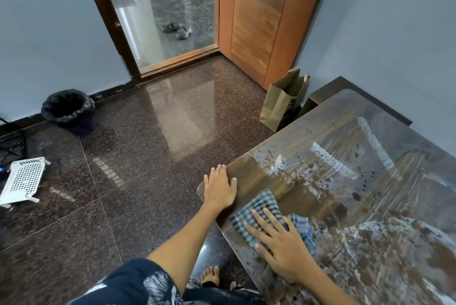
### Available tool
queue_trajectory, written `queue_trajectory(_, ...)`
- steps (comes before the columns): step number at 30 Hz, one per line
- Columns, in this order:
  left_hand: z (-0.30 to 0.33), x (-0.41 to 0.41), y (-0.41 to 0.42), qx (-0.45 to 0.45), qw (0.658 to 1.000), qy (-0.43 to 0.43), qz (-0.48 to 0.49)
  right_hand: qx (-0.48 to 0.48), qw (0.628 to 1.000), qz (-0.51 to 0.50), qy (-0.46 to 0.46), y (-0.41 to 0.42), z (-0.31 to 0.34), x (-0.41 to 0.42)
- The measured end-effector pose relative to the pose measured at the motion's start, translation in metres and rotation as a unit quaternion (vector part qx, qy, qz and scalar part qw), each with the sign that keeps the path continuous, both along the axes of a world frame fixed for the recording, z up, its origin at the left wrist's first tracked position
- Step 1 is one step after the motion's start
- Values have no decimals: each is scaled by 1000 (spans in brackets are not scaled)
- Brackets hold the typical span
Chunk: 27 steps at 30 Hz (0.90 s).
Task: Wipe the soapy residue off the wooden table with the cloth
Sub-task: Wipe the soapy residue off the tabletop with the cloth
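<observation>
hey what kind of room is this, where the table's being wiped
Probably a room in a home, by the entrance: shoes lie beyond an open wooden door, a lined waste bin stands by the wall, and the floor is polished stone.

A home's room by the entrance: polished granite floor (153, 156), open wooden door (259, 21) with shoes (176, 29) left outside, a lined waste bin (69, 111), a paper bag (283, 102) against the wall.

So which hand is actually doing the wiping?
The right hand, pressed flat on the checked cloth. The left hand only rests on the wooden table corner.
</observation>
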<state>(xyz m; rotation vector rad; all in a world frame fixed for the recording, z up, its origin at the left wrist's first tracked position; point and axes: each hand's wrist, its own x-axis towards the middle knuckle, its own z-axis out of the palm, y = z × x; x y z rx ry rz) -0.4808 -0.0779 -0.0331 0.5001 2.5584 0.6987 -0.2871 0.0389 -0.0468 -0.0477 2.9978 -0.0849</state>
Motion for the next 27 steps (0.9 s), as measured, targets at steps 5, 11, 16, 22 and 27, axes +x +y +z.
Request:
queue_trajectory(5,-1,-3,-1,1,1000,-2,-5,4,991,-134,1,30,-1,-23)
queue_trajectory(11,-1,0,-1,10,1000,-5,4,-40,985,-167,6,-9,0,-52)
queue_trajectory(16,0,3,3,-9,1000,4,-11,-9,999,-39,29,-7,-10,7)
queue_trajectory(22,-3,-3,3,-5,1000,8,-16,20,985,-169,17,45,-12,-4)
queue_trajectory(27,-1,-3,4,8,1000,-5,-7,-36,969,-244,4,17,-4,-65)
